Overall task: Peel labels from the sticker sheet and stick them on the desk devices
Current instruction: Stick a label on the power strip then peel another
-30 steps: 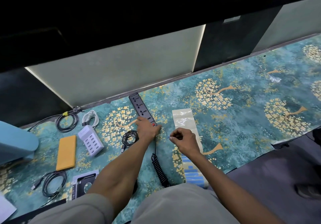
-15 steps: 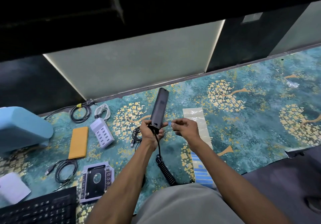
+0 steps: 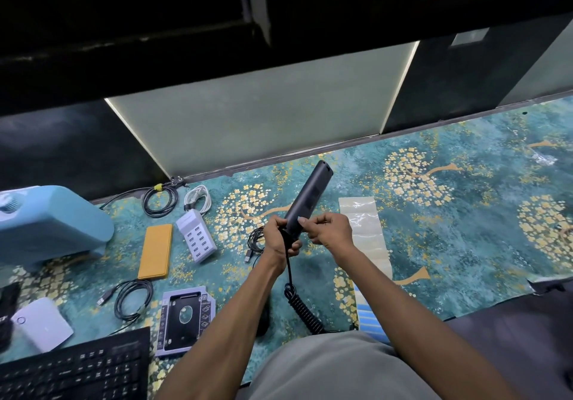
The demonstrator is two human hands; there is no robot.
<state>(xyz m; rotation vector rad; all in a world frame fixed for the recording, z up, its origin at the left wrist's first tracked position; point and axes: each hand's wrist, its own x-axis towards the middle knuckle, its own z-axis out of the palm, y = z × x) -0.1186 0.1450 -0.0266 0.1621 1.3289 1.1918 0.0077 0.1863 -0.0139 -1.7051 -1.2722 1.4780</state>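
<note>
I see the strip [image 3: 307, 205], a long black power strip, lifted off the cloth and tilted, its far end pointing up and away, its back facing me. My left hand [image 3: 277, 238] grips its near end, where the black cord [image 3: 299, 302] leaves, hangs down and turns into a tight coil near my lap. My right hand [image 3: 330, 232] pinches against the strip's near end, thumb and fingers touching it; I cannot make out a label there. The sheet [image 3: 364, 238], a long glossy backing strip, lies flat just right of my hands, with blue labels [image 3: 366, 311] on its near end.
</note>
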